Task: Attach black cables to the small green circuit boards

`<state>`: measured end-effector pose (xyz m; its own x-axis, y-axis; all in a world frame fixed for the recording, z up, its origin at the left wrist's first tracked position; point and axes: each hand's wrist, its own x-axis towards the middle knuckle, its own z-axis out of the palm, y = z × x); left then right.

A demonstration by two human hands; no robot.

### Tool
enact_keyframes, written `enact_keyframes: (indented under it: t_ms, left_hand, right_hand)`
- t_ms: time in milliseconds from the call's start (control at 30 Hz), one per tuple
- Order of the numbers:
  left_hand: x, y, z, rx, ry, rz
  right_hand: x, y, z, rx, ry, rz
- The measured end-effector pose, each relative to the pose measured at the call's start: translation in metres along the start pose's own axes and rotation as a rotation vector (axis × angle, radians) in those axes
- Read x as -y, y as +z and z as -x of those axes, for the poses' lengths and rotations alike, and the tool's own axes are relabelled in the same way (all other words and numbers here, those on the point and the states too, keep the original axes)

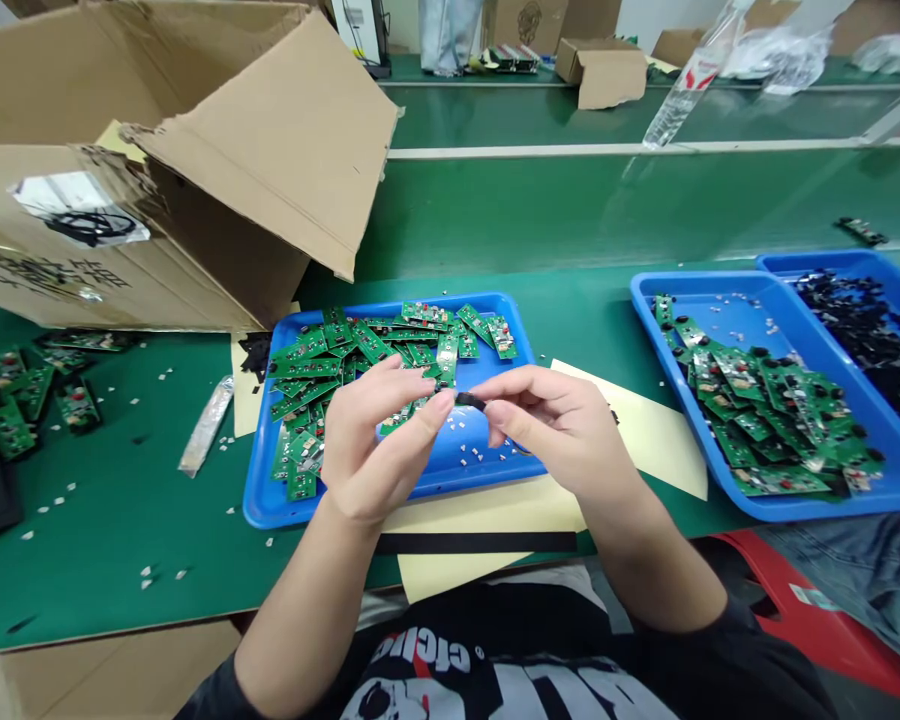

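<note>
Over the middle blue tray, a small dark curved piece spans the gap between my two hands; its exact kind cannot be made out. My left hand pinches its left end between thumb and finger. The other end is in the fingertips of my right hand. Beneath the hands, green circuit boards lie heaped in the tray, mostly at its left and back. Small white bits are scattered on the tray floor. My hands hide part of the boards.
A large open cardboard box stands at back left. To the right, one blue tray holds more boards, another black parts. Yellow paper and a black strip lie nearby. A plastic bottle leans at the back shelf.
</note>
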<state>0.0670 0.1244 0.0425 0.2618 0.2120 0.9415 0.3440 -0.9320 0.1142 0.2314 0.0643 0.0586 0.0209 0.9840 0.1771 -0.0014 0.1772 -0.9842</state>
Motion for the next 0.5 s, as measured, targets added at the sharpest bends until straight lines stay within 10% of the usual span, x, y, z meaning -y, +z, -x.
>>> enact_keyframes:
  t_ms: [500]
  left_hand:
    - [-0.0025,0.0019,-0.0021,0.1,-0.197,0.205]
  right_hand:
    - [0.0046,-0.0035,-0.0014,-0.043,-0.014,-0.031]
